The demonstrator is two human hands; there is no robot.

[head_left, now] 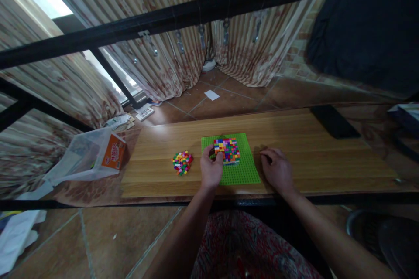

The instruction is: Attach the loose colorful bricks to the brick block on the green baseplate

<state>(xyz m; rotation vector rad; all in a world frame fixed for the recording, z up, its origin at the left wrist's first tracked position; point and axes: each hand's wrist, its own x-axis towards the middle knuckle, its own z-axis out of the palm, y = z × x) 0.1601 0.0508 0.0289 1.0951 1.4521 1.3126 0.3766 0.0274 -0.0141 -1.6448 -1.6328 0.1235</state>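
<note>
- Green plate (244, 176) is my landmark here. It lies flat on the wood bench (284, 128), studs up.
- On the plate, toward its far half, sits the block (231, 150), a squarish patchwork of tiny bricks in red, blue, yellow, pink, white and more. There's a pale strip along its near edge.
- Left hand (211, 170) is over the plate's left part, right up against the block's left side. Thumb and index look apart, with a bit of a gap between them.
- Right hand (278, 170) is just right of the plate, fingers curled in. Can't tell if the tips meet or if something tiny is tucked in there.
- Loose bricks (182, 163) in a small heap, same mixed colors, on the bench a little left of the plate.
- Black slab (335, 121), flat, well off to the right of the plate and toward the far edge.
- Clear bin (78, 154) with an orange label (114, 151), way left of the plate, past the bench's end.
- White paper (212, 95) on the floor (237, 96), beyond the plate.
</note>
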